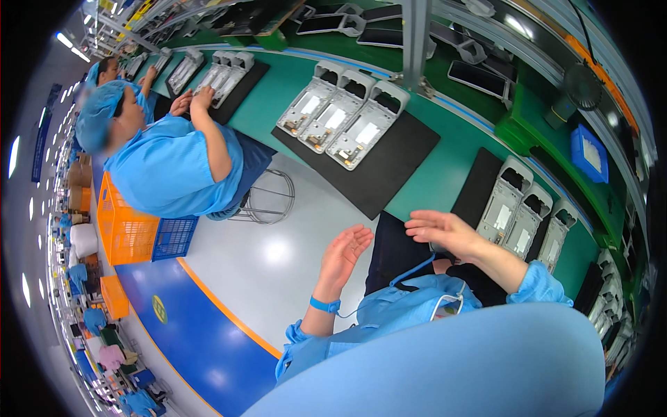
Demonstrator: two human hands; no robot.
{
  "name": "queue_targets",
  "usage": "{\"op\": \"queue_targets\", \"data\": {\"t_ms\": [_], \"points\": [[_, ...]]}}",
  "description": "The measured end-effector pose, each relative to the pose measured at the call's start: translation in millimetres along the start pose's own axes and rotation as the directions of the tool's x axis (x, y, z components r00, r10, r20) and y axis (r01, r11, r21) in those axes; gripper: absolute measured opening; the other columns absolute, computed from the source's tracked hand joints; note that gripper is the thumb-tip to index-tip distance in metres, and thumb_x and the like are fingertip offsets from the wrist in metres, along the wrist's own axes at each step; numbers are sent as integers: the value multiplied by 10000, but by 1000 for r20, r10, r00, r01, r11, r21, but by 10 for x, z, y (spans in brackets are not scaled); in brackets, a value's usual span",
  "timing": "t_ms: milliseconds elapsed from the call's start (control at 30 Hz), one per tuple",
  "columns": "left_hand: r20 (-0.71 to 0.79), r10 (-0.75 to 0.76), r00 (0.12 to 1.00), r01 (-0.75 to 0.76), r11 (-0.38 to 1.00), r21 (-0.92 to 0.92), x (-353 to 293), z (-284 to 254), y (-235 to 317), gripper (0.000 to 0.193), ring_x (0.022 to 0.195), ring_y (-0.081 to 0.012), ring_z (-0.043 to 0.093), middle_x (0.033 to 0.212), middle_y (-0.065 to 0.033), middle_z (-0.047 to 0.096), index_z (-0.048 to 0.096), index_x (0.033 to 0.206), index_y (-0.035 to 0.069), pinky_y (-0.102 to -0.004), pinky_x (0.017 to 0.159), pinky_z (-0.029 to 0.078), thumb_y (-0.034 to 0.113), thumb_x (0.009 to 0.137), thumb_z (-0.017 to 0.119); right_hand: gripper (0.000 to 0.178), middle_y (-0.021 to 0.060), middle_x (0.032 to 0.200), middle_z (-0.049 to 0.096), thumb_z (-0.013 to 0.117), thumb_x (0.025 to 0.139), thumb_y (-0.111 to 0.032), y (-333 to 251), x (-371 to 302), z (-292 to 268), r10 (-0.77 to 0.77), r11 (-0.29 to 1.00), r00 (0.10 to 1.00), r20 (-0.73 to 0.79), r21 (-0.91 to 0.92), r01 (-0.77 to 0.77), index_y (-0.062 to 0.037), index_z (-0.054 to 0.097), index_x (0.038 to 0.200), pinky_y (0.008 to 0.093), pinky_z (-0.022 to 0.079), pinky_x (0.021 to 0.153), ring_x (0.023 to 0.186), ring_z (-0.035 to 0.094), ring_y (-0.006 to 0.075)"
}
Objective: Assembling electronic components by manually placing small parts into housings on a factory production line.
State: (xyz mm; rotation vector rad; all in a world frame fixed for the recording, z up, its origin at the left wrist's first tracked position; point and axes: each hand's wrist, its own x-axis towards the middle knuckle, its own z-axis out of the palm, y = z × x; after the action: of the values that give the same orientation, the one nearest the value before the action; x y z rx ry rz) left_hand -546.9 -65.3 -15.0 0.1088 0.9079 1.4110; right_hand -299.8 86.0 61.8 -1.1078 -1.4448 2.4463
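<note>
Left hand (342, 256): raised over the lap, palm up, fingers loosely spread, grip released, holding nothing; a blue wristband (324, 305) circles the wrist.
Right hand (440, 230): held flat in the air, fingers stretched toward the left, grip released and empty, just beside the near trays.
Near trays (526, 219): three pale grey trays side by side on a black mat (476, 185), closest to the right hand, not touched by it.
Middle trays (338, 115): three more of the same kind on a larger black mat (392, 167), well apart from both hands.
Surface (281, 94): a long green bench that carries the mats and trays.
Lap: dark trousers and a light blue smock between the two hands.
Co-worker (170, 163): a person in a blue smock and cap on a stool (267, 198), both hands on far trays (224, 71).
Crates: an orange crate (124, 229) and a blue one (173, 237) behind that person on the floor.
</note>
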Motion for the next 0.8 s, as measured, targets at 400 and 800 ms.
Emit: {"op": "queue_targets", "data": {"t_ms": [400, 800], "points": [[119, 82, 989, -88, 995, 49, 208, 154, 312, 393, 1179, -296, 617, 1231, -212, 630, 539, 1291, -85, -384, 1057, 489, 226, 1060, 472, 367, 179, 1204, 622, 590, 1008, -180, -57, 818, 319, -131, 863, 978, -164, 467, 194, 70, 480, 1252, 359, 546, 963, 1078, 659, 250], [13, 313, 950, -289, 893, -346, 816, -766, 428, 300, 1149, -211, 623, 1233, -130, 652, 588, 1232, -37, -365, 1055, 497, 182, 1044, 508, 357, 83, 948, 641, 614, 987, -138, 147, -480, 148, -75, 994, 956, -284, 60, 96, -7, 473, 1287, 288, 597, 677, 774, 688, 170]]}}
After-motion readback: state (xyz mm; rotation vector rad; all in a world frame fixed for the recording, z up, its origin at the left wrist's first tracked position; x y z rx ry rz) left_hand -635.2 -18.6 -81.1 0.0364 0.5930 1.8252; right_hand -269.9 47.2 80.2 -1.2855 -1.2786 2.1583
